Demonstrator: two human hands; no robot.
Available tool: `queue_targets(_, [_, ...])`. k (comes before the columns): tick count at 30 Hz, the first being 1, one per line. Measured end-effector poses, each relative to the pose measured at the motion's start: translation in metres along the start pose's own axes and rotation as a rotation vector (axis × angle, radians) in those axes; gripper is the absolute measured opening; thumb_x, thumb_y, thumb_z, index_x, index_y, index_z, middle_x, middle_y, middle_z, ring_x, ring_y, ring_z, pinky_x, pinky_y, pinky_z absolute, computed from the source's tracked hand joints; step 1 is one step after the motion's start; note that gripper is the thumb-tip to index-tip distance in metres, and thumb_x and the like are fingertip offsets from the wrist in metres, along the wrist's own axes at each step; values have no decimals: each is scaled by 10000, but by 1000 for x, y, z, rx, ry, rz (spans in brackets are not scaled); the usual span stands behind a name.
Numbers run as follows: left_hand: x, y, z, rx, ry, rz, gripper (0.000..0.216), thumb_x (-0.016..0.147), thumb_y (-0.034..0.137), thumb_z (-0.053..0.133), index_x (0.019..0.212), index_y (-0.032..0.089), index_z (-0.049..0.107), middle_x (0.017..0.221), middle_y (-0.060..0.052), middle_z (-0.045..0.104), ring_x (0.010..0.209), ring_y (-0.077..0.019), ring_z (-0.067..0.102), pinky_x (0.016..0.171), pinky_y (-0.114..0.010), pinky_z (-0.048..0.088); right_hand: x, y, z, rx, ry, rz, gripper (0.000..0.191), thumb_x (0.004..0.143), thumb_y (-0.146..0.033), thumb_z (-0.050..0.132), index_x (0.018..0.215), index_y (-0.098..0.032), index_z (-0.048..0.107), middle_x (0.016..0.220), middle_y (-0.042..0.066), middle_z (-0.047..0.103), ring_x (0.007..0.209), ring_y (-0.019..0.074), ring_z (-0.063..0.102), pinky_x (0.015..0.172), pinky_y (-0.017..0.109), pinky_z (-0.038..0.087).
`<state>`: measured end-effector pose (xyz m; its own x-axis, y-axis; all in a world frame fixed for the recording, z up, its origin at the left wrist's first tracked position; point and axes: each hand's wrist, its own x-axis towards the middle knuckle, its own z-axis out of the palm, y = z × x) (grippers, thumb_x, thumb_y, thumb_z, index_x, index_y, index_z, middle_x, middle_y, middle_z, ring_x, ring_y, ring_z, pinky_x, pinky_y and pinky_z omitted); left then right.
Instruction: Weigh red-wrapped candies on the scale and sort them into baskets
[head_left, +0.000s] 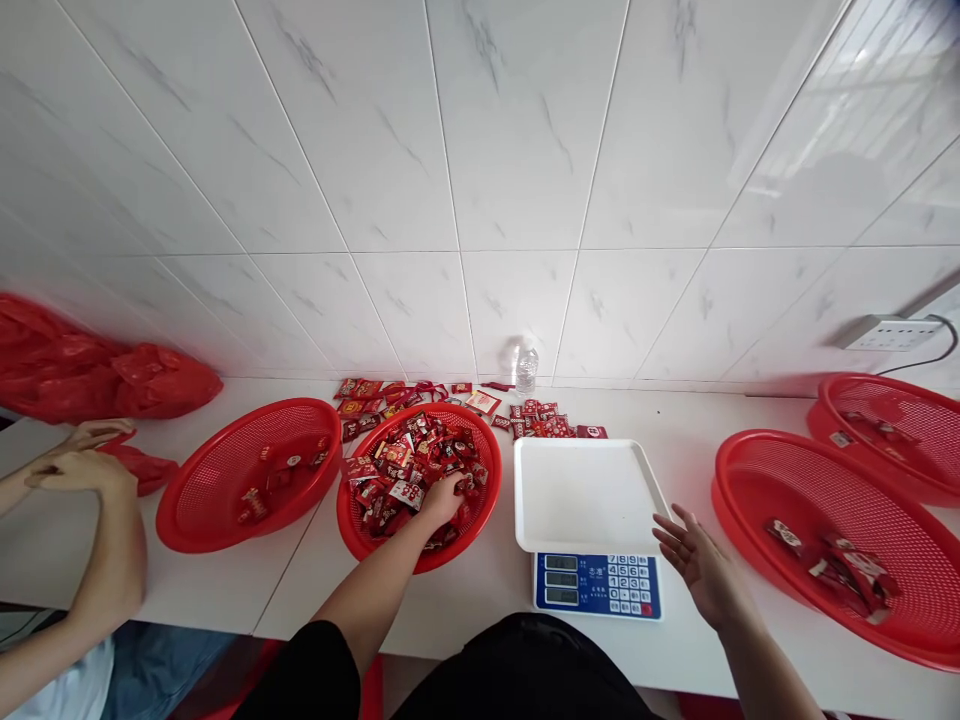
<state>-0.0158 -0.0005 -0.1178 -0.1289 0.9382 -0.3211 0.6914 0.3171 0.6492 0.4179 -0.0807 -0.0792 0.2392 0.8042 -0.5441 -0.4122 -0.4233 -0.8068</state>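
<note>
My left hand [442,497] reaches into a red basket [352,520] heaped with red wrapped candies [401,460]; its fingers are curled down among them, and what they hold is hidden. My right hand [694,560] hovers open, fingers spread, at the right front corner of a digital scale [598,585] with a bare white tray [585,495]. Loose candy packets [544,420] lie behind the basket and the scale, near the wall.
A second red basket [217,520] with few candies sits left. Two more red baskets [750,490] [892,385] stand right. Another person's hands [79,465] work at red plastic bags [90,375] far left. A water bottle [526,370] stands by the tiled wall; a power strip [889,332] hangs right.
</note>
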Motion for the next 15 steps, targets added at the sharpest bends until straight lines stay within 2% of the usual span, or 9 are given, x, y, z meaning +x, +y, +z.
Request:
queue_targets(5, [5,12,-23,-207,58,-79,436,781,246,541,1208,182,485,1099,-84,643,874,-163,639,730,-257,498,-3,3,5,2,-20,21,551,714,-533,626,1193,-278,526,1076,58,678,971,214,644,761,291,558])
queue_targets(7, [2,25,-30,-379,19,-103,428,790,282,540,1205,202,470,1060,-77,654,829,-163,652,685,-273,518,-4,4,9,-2,-31,25,543,715,-532,627,1182,-270,534,1082,62,675,970,219,644,758,299,560])
queue_targets(9, [-3,44,-32,-634,-80,-122,425,762,305,588,1165,221,484,987,-63,669,783,-171,660,650,-298,532,-5,3,14,-11,-45,25,541,713,-530,630,1173,-259,543,1085,67,674,963,223,646,760,308,560])
queue_targets(11, [-9,66,-27,-836,-202,-133,430,708,291,655,1105,226,507,902,-43,677,743,-174,661,633,-315,536,-8,2,20,-24,-67,24,547,706,-529,638,1168,-250,549,1081,71,675,955,223,648,760,307,556])
queue_targets(15, [-17,109,10,-889,-360,-100,397,651,208,689,1015,205,531,803,-19,668,696,-160,652,615,-289,523,-12,4,34,-67,-108,21,546,695,-537,644,1149,-245,563,1059,71,682,930,216,653,760,305,545])
